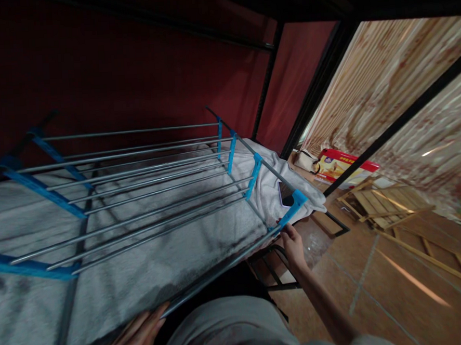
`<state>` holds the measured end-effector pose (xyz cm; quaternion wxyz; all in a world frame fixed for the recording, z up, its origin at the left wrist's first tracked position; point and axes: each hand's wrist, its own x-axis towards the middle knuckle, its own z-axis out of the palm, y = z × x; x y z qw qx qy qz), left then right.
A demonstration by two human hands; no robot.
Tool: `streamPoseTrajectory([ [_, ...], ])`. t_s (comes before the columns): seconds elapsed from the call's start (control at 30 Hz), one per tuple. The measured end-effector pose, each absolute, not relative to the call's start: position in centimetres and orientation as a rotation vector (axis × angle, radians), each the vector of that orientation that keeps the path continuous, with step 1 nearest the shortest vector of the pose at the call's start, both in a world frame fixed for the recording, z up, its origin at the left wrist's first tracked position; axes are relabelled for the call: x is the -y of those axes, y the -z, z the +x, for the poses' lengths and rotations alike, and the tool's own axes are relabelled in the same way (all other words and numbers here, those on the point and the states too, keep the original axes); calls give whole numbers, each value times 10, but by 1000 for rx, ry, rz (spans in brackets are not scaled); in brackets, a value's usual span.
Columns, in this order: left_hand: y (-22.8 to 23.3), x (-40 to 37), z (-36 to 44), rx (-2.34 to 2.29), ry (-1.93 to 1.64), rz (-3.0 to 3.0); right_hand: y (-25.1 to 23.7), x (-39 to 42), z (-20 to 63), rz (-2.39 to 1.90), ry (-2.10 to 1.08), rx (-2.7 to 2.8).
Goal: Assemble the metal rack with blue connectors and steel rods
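Observation:
A shoe rack of grey metal tubes and blue plastic brackets lies on its side on a bed with a grey sheet. My left hand is closed over the long front tube at the bottom of the view, its fingertips partly hidden. At the near right corner, my right hand pinches the rack by the end of that tube, just below a blue bracket. A phone rests on the sheet behind this bracket.
Black bed-frame posts rise at the right, before a patterned curtain. A red and yellow box stands beyond the bed. A wooden folding chair lies on the tiled floor. A dark red wall backs the bed.

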<state>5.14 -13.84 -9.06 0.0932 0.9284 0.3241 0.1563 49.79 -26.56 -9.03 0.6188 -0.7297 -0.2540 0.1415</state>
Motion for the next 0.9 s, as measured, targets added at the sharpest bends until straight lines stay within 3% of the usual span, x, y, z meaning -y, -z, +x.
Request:
streamPoseTrajectory([
  [0.57,100,130,50,-1033,-356,2696,103,269,502,-1753,-286,609],
  [0.9,75,129,66,-972,-401,2770,81,267,491,-1817,-286,581],
])
